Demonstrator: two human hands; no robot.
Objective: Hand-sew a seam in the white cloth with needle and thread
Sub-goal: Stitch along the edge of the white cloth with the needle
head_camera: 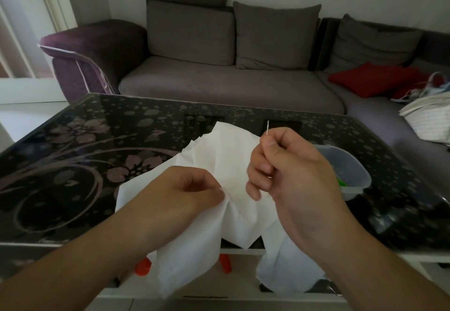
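Note:
A white cloth lies crumpled on the near part of a dark glass table and hangs over its front edge. My left hand pinches a fold of the cloth between thumb and fingers. My right hand is raised just right of the cloth and pinches a thin silver needle, whose end sticks up above the fingers. Any thread is too fine to make out.
A translucent plastic bowl with something green inside sits on the table right of my right hand. A grey sofa with a red cushion stands behind the table. Orange objects show below the table's front edge.

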